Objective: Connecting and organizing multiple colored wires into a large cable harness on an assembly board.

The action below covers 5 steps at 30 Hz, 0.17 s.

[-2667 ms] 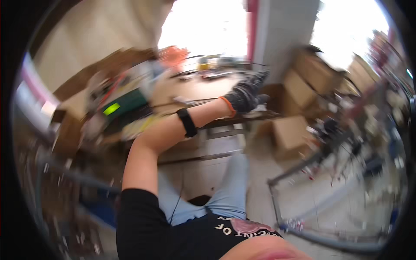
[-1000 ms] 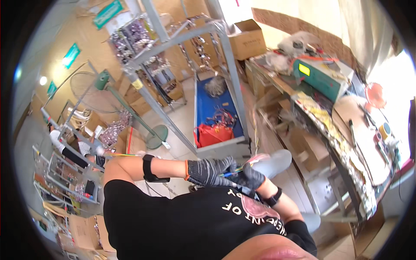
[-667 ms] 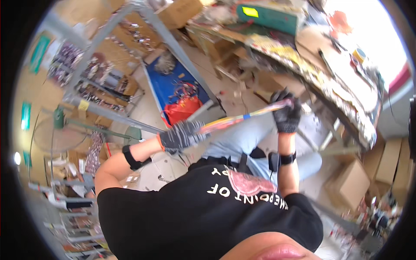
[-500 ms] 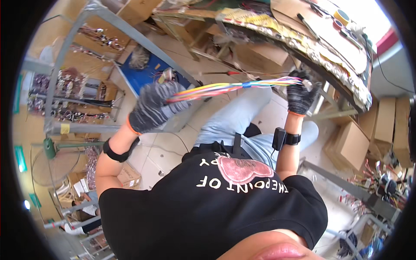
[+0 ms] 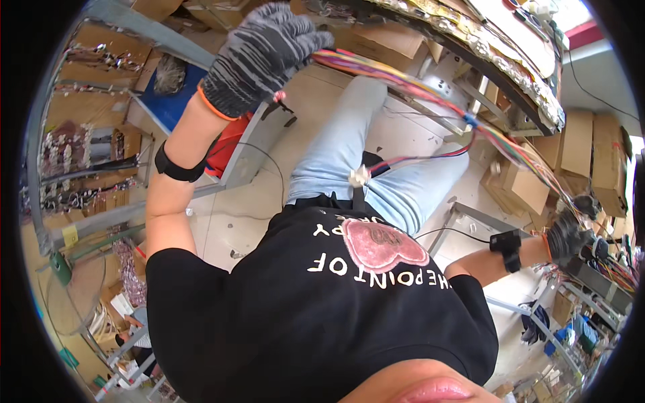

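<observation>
A long wire harness (image 5: 403, 84) of many colours stretches between my two gloved hands, bound with a blue tie (image 5: 470, 120) past its middle. My left hand (image 5: 265, 60), in a grey-and-black striped glove with an orange cuff, is closed around its left end at the upper left. Far to the right, my right hand (image 5: 568, 232) is closed at the other end, its fingertips partly blurred and small. From the tie a thinner branch of wires runs back toward my lap, ending in a white connector (image 5: 359, 176) above my waist.
A workbench (image 5: 484, 54) with tools stands along the upper right. Cardboard boxes (image 5: 527, 185) are stacked at the right, beside a metal rack (image 5: 605, 282) of cables. A cart with a blue surface (image 5: 158, 107) and a red bin (image 5: 225, 148) stands at the left.
My left hand has moved up and away, my right hand far to the right and nearer. The harness now spans a wider, slanting line, and a branch with a white connector hangs free.
</observation>
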### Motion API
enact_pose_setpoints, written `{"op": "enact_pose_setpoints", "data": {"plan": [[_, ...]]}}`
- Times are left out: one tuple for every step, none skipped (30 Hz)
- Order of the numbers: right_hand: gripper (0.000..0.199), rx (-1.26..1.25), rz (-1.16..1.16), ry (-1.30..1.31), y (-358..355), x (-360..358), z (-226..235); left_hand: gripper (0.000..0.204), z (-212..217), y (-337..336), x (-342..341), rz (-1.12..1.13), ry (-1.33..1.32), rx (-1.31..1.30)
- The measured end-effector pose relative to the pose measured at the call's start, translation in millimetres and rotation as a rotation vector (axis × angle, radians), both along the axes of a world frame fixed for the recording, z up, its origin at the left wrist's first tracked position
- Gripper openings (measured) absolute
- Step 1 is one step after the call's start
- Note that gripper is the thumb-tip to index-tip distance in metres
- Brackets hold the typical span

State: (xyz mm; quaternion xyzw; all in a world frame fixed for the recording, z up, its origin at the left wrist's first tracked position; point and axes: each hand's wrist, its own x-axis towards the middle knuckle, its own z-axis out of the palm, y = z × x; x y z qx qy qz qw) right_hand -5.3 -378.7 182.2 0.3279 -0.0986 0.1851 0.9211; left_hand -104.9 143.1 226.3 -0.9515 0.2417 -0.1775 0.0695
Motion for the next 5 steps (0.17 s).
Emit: {"op": "enact_pose_setpoints", "data": {"plan": [[0.032,-0.515,-0.421,0.047,9,-12,16,0.041,-18,5,4,0.030,0.082,0.030],[0.029,-1.026,-0.849,0.098,13,-24,30,0.039,-36,9,10,0.028,0.122,0.040],[0.028,-1.535,-1.272,0.156,11,-35,37,0.039,-57,16,14,0.009,0.120,0.028],[0.029,-0.750,-0.668,0.083,-50,-29,36,0.041,-79,27,14,-0.023,0.145,0.080],[0.029,-0.764,-0.690,0.084,-52,-33,40,0.042,-96,30,17,-0.064,0.170,0.137]]}}
